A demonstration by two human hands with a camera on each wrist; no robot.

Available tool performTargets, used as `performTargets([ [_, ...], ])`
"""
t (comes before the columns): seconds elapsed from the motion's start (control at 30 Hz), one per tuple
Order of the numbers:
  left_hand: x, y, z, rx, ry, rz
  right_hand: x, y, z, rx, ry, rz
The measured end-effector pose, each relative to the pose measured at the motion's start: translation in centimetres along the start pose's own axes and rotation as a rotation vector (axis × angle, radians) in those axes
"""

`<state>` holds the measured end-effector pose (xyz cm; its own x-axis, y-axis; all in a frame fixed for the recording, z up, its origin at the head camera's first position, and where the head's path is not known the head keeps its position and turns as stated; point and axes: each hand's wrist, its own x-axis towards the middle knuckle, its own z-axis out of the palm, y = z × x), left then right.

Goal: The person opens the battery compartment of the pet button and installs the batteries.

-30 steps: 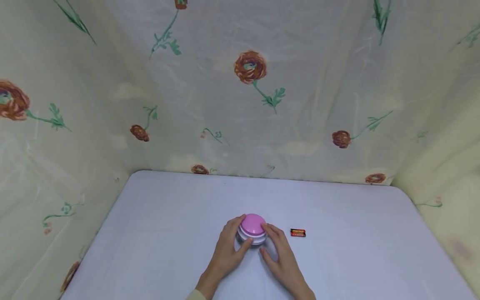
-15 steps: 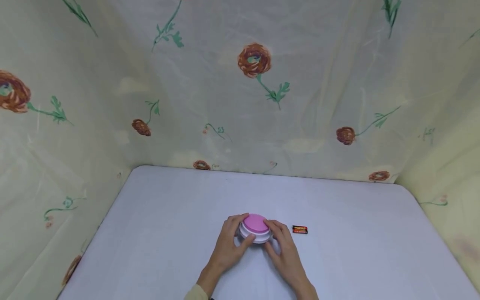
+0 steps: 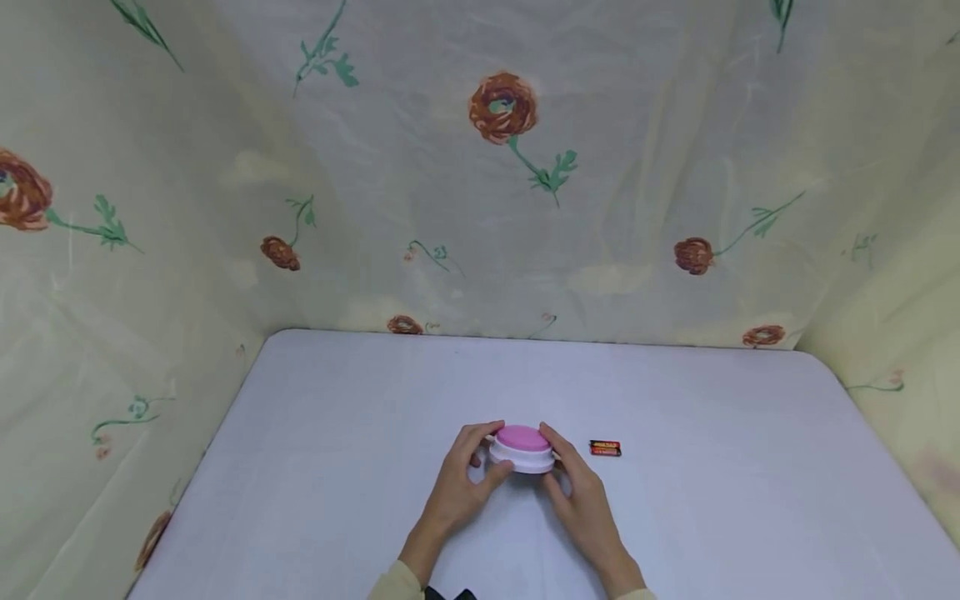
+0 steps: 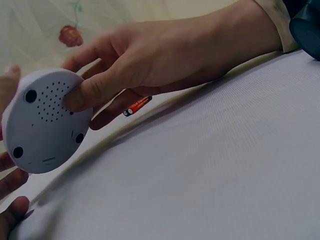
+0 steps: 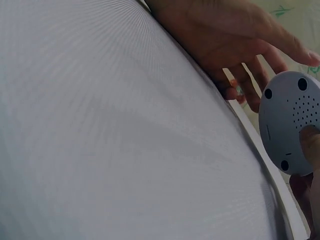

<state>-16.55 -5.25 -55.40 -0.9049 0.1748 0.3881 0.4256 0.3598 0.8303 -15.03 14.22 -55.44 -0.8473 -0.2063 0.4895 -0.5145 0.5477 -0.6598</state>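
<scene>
A round white device with a pink top (image 3: 522, 437) is held above the white table, tilted so that its underside (image 4: 50, 135) with small holes and dark round pads faces the wrist cameras. My left hand (image 3: 457, 492) grips its left side, thumb on the underside and fingers around the rim. At the right rim is my right hand (image 3: 588, 508), its index fingertip by the pink top. In the right wrist view that hand (image 5: 220, 40) has loosely bent, spread fingers, with the thumb apart from the underside.
Two red and black batteries (image 3: 605, 448) lie side by side on the white table (image 3: 360, 400), right of the device. Flower-patterned cloth (image 3: 420, 167) hangs around the back and sides. Part of a black object (image 3: 447, 594) shows at the bottom edge.
The device has risen and tilted, its pink top now seen more edge-on. Both hands have moved slightly with it, and the right thumb has shifted lower beside it. The head view has shifted a little.
</scene>
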Motion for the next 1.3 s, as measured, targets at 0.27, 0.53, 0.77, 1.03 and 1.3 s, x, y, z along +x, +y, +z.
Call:
performTargets([
  [0.27, -0.08, -0.15, -0.25, -0.063, -0.074, 0.047, -0.01, 0.01, 0.13, -0.016, -0.005, 0.003],
  [0.53, 0.17, -0.07, -0.45, -0.031, -0.093, 0.104, 0.2, -0.38, 0.02, -0.023, 0.002, 0.013],
  [0.77, -0.3, -0.01, -0.52, -0.04, -0.082, 0.037, -0.23, -0.26, 0.11, 0.006, 0.016, -0.01],
  [1.03, -0.36, -0.06, -0.45, -0.074, -0.058, -0.001, -0.31, -0.25, 0.18, 0.018, 0.032, 0.011],
  [1.3, -0.54, 0.24, -0.39, -0.117, -0.028, -0.104, -0.26, -0.4, 0.09, 0.081, 0.019, 0.011],
])
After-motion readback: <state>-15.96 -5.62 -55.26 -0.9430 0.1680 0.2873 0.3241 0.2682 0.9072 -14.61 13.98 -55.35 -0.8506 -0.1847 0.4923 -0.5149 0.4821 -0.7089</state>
